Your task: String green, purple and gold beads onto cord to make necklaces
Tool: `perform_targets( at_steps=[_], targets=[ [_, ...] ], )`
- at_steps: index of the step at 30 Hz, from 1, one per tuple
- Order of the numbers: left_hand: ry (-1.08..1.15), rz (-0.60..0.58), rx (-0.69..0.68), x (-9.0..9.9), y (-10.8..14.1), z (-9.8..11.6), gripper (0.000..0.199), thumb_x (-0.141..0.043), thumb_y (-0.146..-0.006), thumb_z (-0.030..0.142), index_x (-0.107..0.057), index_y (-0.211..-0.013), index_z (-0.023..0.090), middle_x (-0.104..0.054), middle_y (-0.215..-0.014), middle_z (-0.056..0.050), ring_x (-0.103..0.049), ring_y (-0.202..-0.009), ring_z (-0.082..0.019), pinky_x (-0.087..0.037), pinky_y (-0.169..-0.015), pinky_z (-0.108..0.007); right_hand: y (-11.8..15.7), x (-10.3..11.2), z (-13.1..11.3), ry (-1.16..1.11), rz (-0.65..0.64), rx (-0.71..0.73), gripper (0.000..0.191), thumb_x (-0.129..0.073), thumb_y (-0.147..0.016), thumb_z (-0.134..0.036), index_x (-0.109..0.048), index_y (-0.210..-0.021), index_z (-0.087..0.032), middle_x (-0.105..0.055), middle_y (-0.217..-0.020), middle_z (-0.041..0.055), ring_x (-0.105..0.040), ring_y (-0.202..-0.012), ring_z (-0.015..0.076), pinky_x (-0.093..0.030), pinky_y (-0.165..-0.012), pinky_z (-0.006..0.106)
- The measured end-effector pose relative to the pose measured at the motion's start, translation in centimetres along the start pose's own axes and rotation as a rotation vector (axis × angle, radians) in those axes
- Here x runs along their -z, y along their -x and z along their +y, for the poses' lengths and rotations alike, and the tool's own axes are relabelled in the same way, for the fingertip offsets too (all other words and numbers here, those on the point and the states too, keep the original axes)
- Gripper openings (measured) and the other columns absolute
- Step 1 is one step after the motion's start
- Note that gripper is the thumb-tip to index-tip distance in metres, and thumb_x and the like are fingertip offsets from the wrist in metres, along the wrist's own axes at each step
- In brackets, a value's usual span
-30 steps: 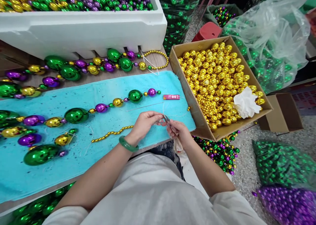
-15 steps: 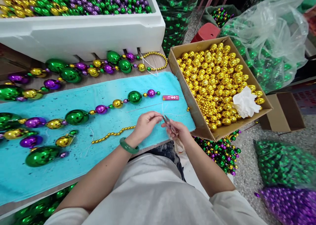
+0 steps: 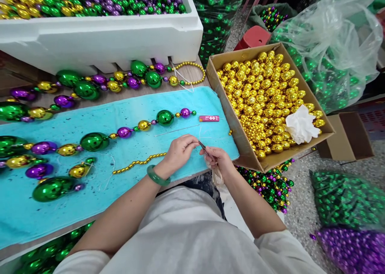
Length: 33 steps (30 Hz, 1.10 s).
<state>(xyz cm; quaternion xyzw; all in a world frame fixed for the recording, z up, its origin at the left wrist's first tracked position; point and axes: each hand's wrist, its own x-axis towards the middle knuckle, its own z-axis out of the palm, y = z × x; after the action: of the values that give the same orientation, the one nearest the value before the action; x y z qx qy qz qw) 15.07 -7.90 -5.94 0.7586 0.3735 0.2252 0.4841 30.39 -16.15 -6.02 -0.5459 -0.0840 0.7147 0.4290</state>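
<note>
Scissors (image 3: pixel 205 148) in the right hand (image 3: pixel 221 158), at the towel's (image 3: pixel 135 113) near edge; blades now closed, were apart last frame. Left hand (image 3: pixel 179 152) still pinching thread (image 3: pixel 200 133) at the blade tips.

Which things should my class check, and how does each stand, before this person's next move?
1. Scissors in right hand: ok.
2. Blades well clear of left hand: not ok, tips close to its fingertips.
3. What the left fingertips pinch: cannot tell, too small.
4. Long needle resting on blue towel: ok.
5. No loose gold beads beside cardboard box: not ok.
</note>
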Motion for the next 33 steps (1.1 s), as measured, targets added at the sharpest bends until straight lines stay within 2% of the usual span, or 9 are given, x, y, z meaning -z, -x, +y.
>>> perform_targets(
  at_steps=[3,5,10,13,16,19,23,27,33],
  targets=[
    [-0.057,-0.031,-0.046,-0.8,0.5,-0.5,0.022,-0.049,-0.089,0.023,-0.068,-0.078,0.02,-0.069,-0.081,-0.005,-0.063,-0.08,-0.019,-0.047,-0.077,-0.03,0.1,0.4,-1.0,0.067,0.025,0.125,0.043,-0.071,-0.064,-0.056,-0.069,-0.074,-0.014,-0.039,-0.048,-0.0046,-0.024,-0.041,0.0053,-0.013,-0.041,0.023],
    [-0.072,-0.021,-0.06,-1.3,0.8,-0.6,0.022,-0.049,-0.09,0.022,-0.069,-0.081,0.021,-0.071,-0.086,-0.005,-0.064,-0.085,-0.019,-0.049,-0.079,-0.03,-0.1,1.0,-1.7,0.25,0.176,0.317,0.044,-0.067,-0.069,-0.057,-0.071,-0.078,-0.015,-0.044,-0.052,-0.0025,-0.031,-0.044,0.0078,-0.022,-0.043,0.024],
    [-0.157,0.067,-0.142,-0.1,0.8,0.2,0.022,-0.052,-0.092,0.025,-0.073,-0.086,0.02,-0.063,-0.126,-0.009,-0.062,-0.114,-0.023,-0.051,-0.094,-0.035,-0.8,2.5,-2.9,1.237,0.632,0.698,0.036,-0.058,-0.084,-0.045,-0.072,-0.102,-0.016,-0.066,-0.09,0.0104,-0.057,-0.084,0.0245,-0.044,-0.074,0.035],
    [-0.206,0.123,-0.151,1.8,1.0,1.3,0.022,-0.053,-0.092,0.026,-0.073,-0.088,0.02,-0.061,-0.13,-0.009,-0.064,-0.111,-0.023,-0.053,-0.092,-0.035,-1.1,2.0,-4.0,1.593,0.699,0.77,0.036,-0.051,-0.092,-0.04,-0.07,-0.112,-0.016,-0.065,-0.106,0.0145,-0.054,-0.099,0.0291,-0.043,-0.085,0.04],
    [-0.164,0.169,-0.146,3.6,2.0,2.5,0.021,-0.054,-0.091,0.024,-0.074,-0.088,0.022,-0.071,-0.109,-0.006,-0.067,-0.1,-0.02,-0.054,-0.088,-0.033,-2.3,0.1,-6.2,1.628,0.671,0.855,0.035,-0.04,-0.097,-0.031,-0.07,-0.109,-0.018,-0.064,-0.109,0.0125,-0.054,-0.102,0.0264,-0.042,-0.089,0.037],
    [0.001,0.26,-0.055,5.5,3.6,3.6,0.014,-0.06,-0.088,0.024,-0.074,-0.085,0.022,-0.074,-0.082,-0.002,-0.069,-0.077,-0.015,-0.056,-0.071,-0.027,-4.9,-2.1,-8.5,1.689,0.549,0.818,0.032,-0.04,-0.096,-0.025,-0.07,-0.107,-0.019,-0.065,-0.109,0.0104,-0.056,-0.105,0.0243,-0.044,-0.085,0.033],
    [0.343,0.506,-0.005,9.7,6.3,4.6,0.01,-0.066,-0.085,0.027,-0.072,-0.084,0.02,-0.071,-0.07,-0.001,-0.066,-0.061,-0.013,-0.052,-0.05,-0.023,-8.7,-3.9,-10.5,1.873,0.436,0.57,0.029,-0.047,-0.089,-0.019,-0.072,-0.103,-0.018,-0.067,-0.111,0.0124,-0.061,-0.101,0.0256,-0.045,-0.075,0.031],
    [0.396,0.793,-0.123,15.5,9.8,5.3,0.009,-0.072,-0.082,0.032,-0.07,-0.081,0.024,-0.065,-0.059,0.003,-0.065,-0.056,-0.012,-0.05,-0.047,-0.023,-10.6,-4.3,-11.6,1.923,0.387,0.372,0.03,-0.048,-0.087,-0.021,-0.073,-0.104,-0.018,-0.071,-0.105,0.0132,-0.064,-0.093,0.0244,-0.042,-0.07,0.029],
    [0.336,0.959,-0.141,21.1,15.7,6.3,0.016,-0.069,-0.084,0.038,-0.062,-0.084,0.024,-0.06,-0.059,0.007,-0.061,-0.051,-0.009,-0.048,-0.05,-0.023,-10.7,-5.6,-13.7,1.998,0.316,0.357,0.03,-0.046,-0.088,-0.023,-0.07,-0.103,-0.012,-0.071,-0.099,0.0182,-0.061,-0.083,0.0217,-0.038,-0.067,0.031]
  ],
)
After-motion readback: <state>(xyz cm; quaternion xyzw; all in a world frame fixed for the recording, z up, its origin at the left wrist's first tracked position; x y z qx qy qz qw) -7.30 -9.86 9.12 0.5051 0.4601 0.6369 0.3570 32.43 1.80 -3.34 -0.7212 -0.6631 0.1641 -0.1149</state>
